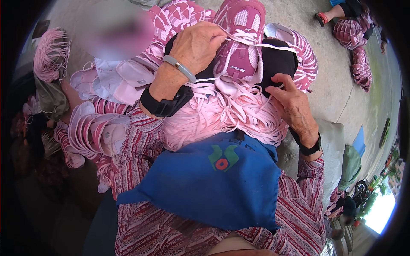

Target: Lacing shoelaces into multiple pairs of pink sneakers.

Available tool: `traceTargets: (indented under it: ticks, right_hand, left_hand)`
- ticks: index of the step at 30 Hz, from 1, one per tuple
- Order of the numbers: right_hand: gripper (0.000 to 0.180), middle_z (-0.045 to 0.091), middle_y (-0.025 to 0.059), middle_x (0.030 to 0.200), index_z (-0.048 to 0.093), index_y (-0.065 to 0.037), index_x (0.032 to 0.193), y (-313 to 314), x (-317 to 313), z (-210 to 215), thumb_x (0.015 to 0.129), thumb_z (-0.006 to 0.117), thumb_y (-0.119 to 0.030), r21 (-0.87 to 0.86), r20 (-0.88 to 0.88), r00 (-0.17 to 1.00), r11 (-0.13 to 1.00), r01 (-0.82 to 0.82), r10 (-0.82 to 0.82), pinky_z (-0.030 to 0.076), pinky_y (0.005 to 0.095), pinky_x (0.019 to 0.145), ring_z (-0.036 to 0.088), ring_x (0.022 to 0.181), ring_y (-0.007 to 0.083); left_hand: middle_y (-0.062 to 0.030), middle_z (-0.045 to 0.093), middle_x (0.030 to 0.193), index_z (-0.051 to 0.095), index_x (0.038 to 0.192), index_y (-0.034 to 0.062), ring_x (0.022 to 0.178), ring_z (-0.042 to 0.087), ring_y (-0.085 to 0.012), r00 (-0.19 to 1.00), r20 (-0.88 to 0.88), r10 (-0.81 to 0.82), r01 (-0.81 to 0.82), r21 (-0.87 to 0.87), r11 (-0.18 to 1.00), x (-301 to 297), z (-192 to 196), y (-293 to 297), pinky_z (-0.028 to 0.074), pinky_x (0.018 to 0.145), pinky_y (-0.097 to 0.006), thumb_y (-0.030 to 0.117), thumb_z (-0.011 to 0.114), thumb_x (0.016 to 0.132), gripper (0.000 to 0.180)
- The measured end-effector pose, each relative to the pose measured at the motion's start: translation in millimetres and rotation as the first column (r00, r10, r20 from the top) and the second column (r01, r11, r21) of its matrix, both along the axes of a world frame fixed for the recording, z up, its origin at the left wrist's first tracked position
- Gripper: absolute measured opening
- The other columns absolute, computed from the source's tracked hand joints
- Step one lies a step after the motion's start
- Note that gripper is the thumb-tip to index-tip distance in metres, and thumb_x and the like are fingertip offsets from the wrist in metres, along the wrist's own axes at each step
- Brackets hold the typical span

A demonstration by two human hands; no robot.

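Observation:
A pink shoe upper (239,38) with mesh panels lies on a black form (279,62) over my lap. My left hand (197,45) rests beside the upper's left edge, fingers closed on a white lace (265,44) that runs across it. My right hand (290,104) sits at the black form's lower right edge, pinching a thin lace end between its fingers. A thick bundle of pale pink laces (222,117) lies between both hands, over a blue apron (213,183). Both wrists carry black bands; the left also wears a grey bangle.
Stacks of pink shoe uppers (92,132) pile up at my left and behind the shoe (305,59). A bunch of pink laces (51,53) hangs at far left. Another person (346,13) sits on the concrete floor at top right with more pink stacks (361,68).

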State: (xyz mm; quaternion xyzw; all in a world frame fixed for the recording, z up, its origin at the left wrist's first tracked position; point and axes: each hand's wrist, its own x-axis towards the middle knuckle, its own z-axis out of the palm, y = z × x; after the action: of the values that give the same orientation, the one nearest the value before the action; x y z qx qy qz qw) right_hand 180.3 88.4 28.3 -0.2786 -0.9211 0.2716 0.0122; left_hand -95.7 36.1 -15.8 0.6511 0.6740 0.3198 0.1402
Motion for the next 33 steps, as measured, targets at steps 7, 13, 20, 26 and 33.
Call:
traceTargets:
  ticks: [7,13,20,26,33]
  right_hand:
    - [0.015,0.059,0.0093,0.08,0.063,-0.003,0.095,12.2,-1.2,-5.1,0.08,0.063,0.001,-0.046,-0.17,0.948,0.963,0.266,-0.27,0.049,0.0309,0.061,0.062,0.07,0.0277]
    - [0.013,0.059,0.0089,0.081,0.063,-0.005,0.096,11.9,-2.0,-9.6,0.082,0.065,-0.007,0.085,-0.026,0.956,0.953,0.292,-0.291,0.049,0.0321,0.058,0.062,0.066,0.0271]
    - [0.012,0.057,0.0073,0.094,0.063,-0.007,0.093,3.5,-12.7,-12.7,0.082,0.064,-0.006,0.228,-0.146,0.968,0.946,0.232,-0.202,0.049,0.0357,0.055,0.061,0.066,0.0268]
    - [0.01,0.055,0.0096,0.083,0.06,-0.004,0.089,2.2,-25.7,-19.3,0.08,0.064,-0.003,0.08,-0.267,0.946,0.974,0.214,-0.186,0.047,0.0361,0.057,0.06,0.068,0.0286]
    - [0.011,0.054,0.0111,0.076,0.062,-0.002,0.091,4.8,-24.1,-19.6,0.08,0.064,-0.001,0.013,-0.207,0.948,0.968,0.251,-0.243,0.044,0.0354,0.056,0.057,0.065,0.0282]
  left_hand:
    - [-0.0116,0.065,0.093,0.066,0.094,0.0005,0.078,0.064,-0.0269,0.999,0.041,-0.024,0.028,-0.102,0.994,-3.4,3.2,4.0,0.05,0.073,-0.035,0.018,0.059,0.087,0.02]
    - [-0.01,0.065,0.078,0.066,0.093,0.0015,0.057,0.062,-0.0193,0.996,0.079,-0.03,0.048,-0.243,0.969,-8.8,10.8,15.4,0.051,0.06,-0.033,0.022,0.058,0.089,0.022]
    - [-0.007,0.064,0.074,0.067,0.095,0.0031,0.064,0.065,-0.0162,0.993,0.102,-0.056,0.084,-0.297,0.951,-6.0,13.3,24.2,0.052,0.055,-0.028,0.025,0.058,0.09,0.024]
    - [-0.0056,0.065,0.076,0.067,0.097,0.0028,0.07,0.067,-0.0136,0.979,0.202,0.019,0.047,-0.318,0.947,-5.1,10.9,21.1,0.052,0.049,-0.024,0.025,0.058,0.091,0.025]
    - [-0.0075,0.066,0.096,0.067,0.099,-0.0001,0.075,0.067,-0.0124,0.9,0.407,0.158,0.006,-0.373,0.928,-2.9,8.2,14.3,0.053,0.049,-0.022,0.022,0.061,0.089,0.025]
